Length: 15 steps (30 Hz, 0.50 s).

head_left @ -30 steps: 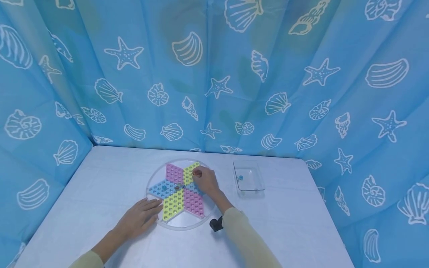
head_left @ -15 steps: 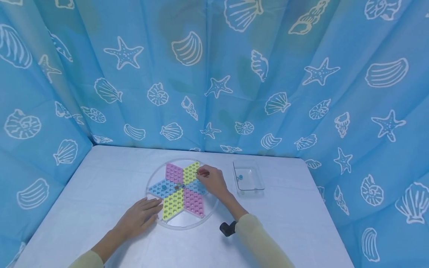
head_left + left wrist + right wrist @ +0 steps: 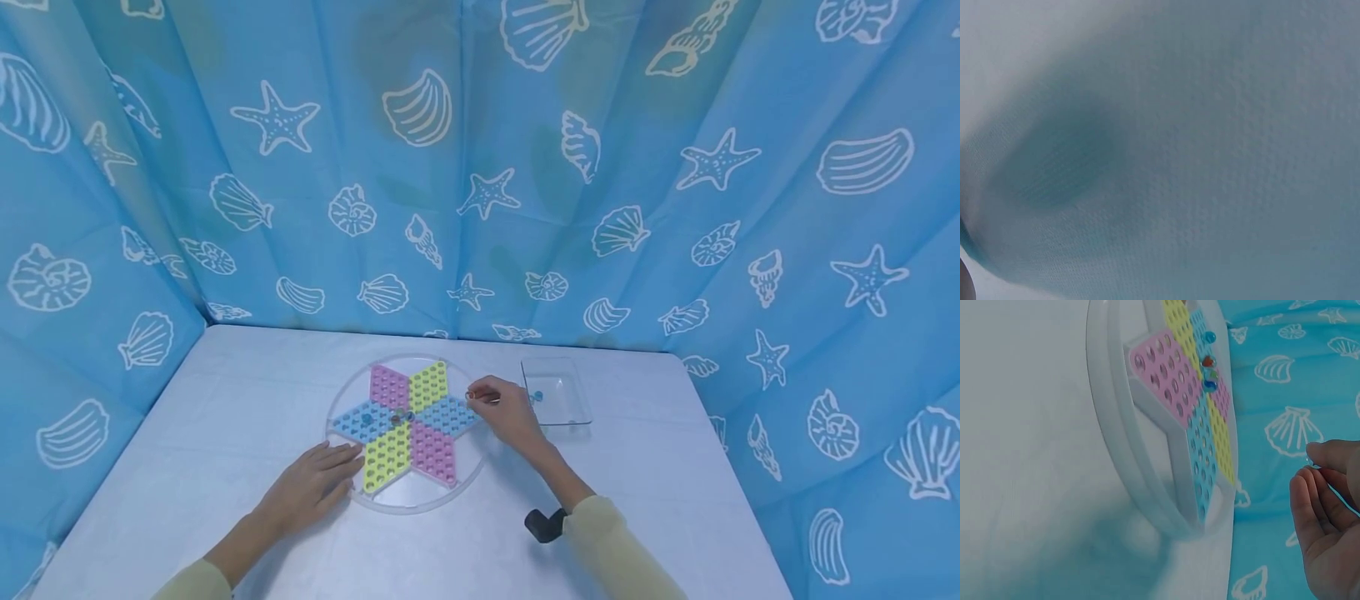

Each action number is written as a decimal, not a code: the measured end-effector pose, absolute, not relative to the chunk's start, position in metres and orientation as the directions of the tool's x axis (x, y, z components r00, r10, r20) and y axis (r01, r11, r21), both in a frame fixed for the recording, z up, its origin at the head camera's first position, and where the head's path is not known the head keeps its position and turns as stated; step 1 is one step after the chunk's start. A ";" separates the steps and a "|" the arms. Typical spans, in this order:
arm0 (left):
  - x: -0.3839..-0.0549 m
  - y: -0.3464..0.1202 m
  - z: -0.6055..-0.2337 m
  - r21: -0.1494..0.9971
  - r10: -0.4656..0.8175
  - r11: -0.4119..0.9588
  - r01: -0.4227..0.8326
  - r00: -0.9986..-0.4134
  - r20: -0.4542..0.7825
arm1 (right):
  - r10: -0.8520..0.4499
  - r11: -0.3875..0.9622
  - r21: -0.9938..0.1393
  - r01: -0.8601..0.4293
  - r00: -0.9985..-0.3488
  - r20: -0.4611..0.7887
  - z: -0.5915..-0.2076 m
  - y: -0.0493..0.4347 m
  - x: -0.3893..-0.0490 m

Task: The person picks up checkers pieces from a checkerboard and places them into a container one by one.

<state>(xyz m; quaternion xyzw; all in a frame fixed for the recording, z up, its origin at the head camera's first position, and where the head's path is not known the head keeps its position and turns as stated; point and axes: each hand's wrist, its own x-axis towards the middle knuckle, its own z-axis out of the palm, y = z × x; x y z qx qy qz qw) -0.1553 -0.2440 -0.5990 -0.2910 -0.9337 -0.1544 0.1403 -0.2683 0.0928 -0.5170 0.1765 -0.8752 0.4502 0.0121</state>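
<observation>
A round Chinese checkers board [image 3: 392, 506] with a pink, yellow and blue star of holes lies on the table. Several marbles [image 3: 402, 417] cluster at the star's middle, and a blue marble [image 3: 367, 419] sits on its left blue point. My right hand [image 3: 512, 415], above the board's right edge, pinches a small glassy marble [image 3: 1310, 464] between thumb and fingertips, mostly hidden by them. My left hand [image 3: 309, 490] rests with relaxed fingers at the board's lower left rim. Mostly blurred bluish cloth fills the left wrist view.
To the right of the board stands a clear rectangular box [image 3: 572, 423] with blue marbles [image 3: 537, 397] near its left wall. White cloth [image 3: 645, 467] covers the table. A blue shell-print curtain [image 3: 480, 250] rises behind and at both sides.
My right hand has moved right from the upper yellow point, across the board's edge toward the clear box, its fingers still pinched. My left hand has stayed in place.
</observation>
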 end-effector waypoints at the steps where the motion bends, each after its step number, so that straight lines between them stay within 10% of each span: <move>1: -0.155 -0.244 -0.599 0.206 0.500 0.783 0.586 -0.791 0.353 | -0.297 0.532 -0.782 -0.323 -0.937 0.185 -0.517 0.096 -0.268; 15: -0.155 -0.244 -0.600 0.210 0.486 0.796 0.568 -0.806 0.337 | -0.226 0.590 -0.752 -0.293 -0.955 0.195 -0.513 0.150 -0.278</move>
